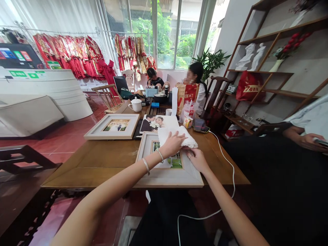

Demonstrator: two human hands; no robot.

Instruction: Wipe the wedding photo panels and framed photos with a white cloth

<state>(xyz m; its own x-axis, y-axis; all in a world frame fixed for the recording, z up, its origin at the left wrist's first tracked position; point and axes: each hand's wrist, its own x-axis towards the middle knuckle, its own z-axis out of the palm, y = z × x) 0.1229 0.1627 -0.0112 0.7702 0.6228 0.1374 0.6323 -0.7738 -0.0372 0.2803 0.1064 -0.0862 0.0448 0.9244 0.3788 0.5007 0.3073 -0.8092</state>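
A white picture frame [143,177] with a pale wood edge lies on the table in front of me, holding a small photo with green grass. Over its far part rests a folded white cloth [188,136]. My left hand [175,141] lies on top of this cloth, its fingers spread. At the cloth's near edge, my right hand [196,158] has its fingers curled and pinched on it; some fingertips are hidden. Behind the cloth lies a large print of a couple [166,122]. A second white picture frame [96,130] lies flat to the left.
On the wooden table [102,162] stand a white lidded teapot [135,105], a paper bag [187,92], a small carton [188,122] and a phone [201,126] with a white cable [232,165]. Two people sit at the far end; another person's hand [311,140] holds a phone at right.
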